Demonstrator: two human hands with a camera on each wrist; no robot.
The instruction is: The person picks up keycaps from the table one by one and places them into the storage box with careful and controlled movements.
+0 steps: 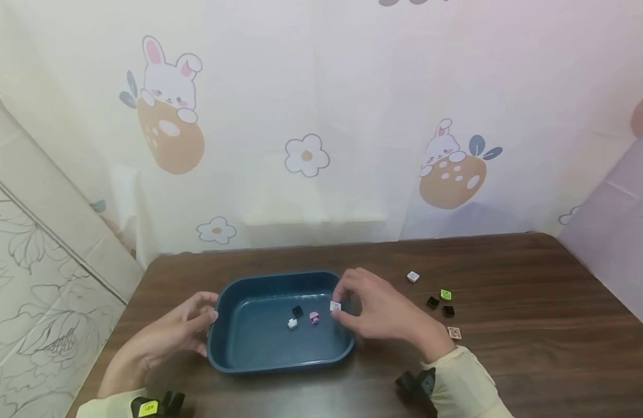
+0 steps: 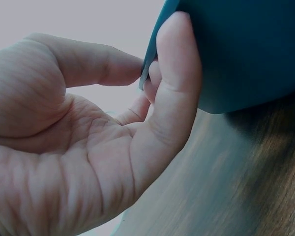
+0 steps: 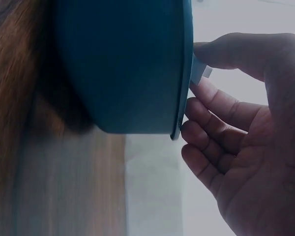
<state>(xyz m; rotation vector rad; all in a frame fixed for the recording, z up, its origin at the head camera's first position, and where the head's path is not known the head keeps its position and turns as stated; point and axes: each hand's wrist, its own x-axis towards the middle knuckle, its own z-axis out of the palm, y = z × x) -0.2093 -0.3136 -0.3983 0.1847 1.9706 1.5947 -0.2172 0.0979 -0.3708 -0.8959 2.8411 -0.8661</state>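
Observation:
My left hand (image 1: pixel 183 326) pinches the left rim of a blue rectangular tray (image 1: pixel 238 366) between thumb and fingers; the left wrist view shows the thumb on one side of the rim and fingers on the other. Over the tray's right side, my right hand (image 1: pixel 376 305) pinches a small white square piece (image 1: pixel 335 306) with a dark pattern on its face. In the right wrist view the piece (image 3: pixel 207 72) shows between thumb and index finger, just beyond the rim. Inside the tray lie a black piece (image 1: pixel 297 312), a white piece (image 1: pixel 292 323) and a pink piece (image 1: pixel 314 317).
Right of the tray, several small square pieces lie on the brown wooden table (image 1: pixel 535 290): a white one (image 1: pixel 412 277), a green one (image 1: pixel 445 295), two black ones (image 1: pixel 433 302) and an orange-and-white one (image 1: pixel 454 332). A patterned curtain (image 1: pixel 353 191) hangs behind the table.

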